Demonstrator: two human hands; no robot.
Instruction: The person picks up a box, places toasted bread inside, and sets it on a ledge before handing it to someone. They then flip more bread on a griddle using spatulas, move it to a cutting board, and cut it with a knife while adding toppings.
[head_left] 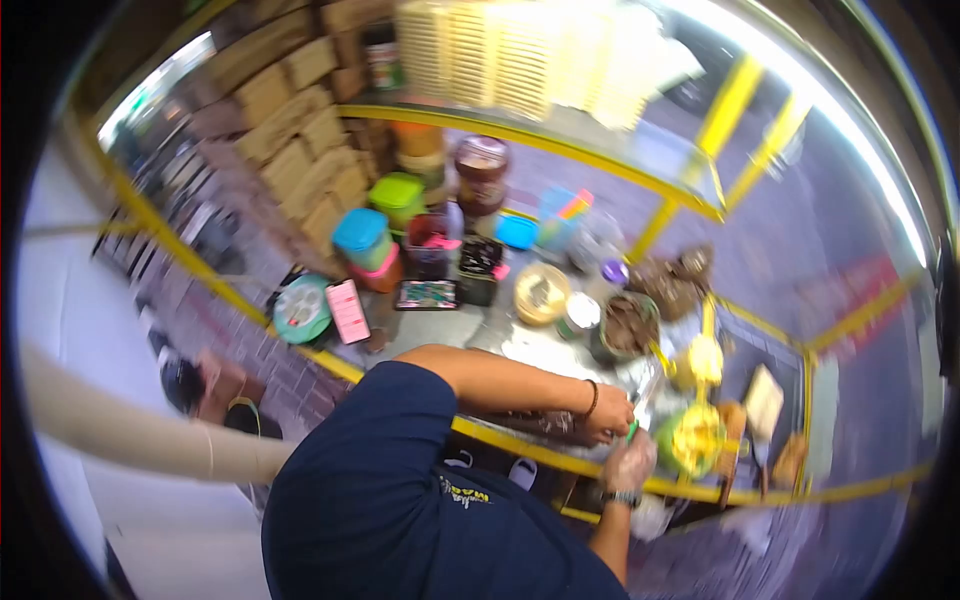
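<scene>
My left hand (608, 412), with a dark bracelet on the wrist, is closed around a small green item (632, 430) at the edge of a yellow-framed cart (520, 445). Just below it, my right hand (630, 462) wears a wristwatch and what looks like a clear plastic glove, and it touches the same green item. What the item is stays too blurred to tell. Right beside both hands stands a green bowl of yellow food (695, 440). My navy shirt fills the lower middle of the view.
On the cart's metal top (450, 328) are a bowl of dark food (627, 325), a golden bowl (541, 293), lidded tubs (362, 238), a brown jar (482, 172) and a pink phone (348, 311). Cardboard boxes (300, 150) are stacked behind. A pale sleeve-like shape (130, 432) crosses the left.
</scene>
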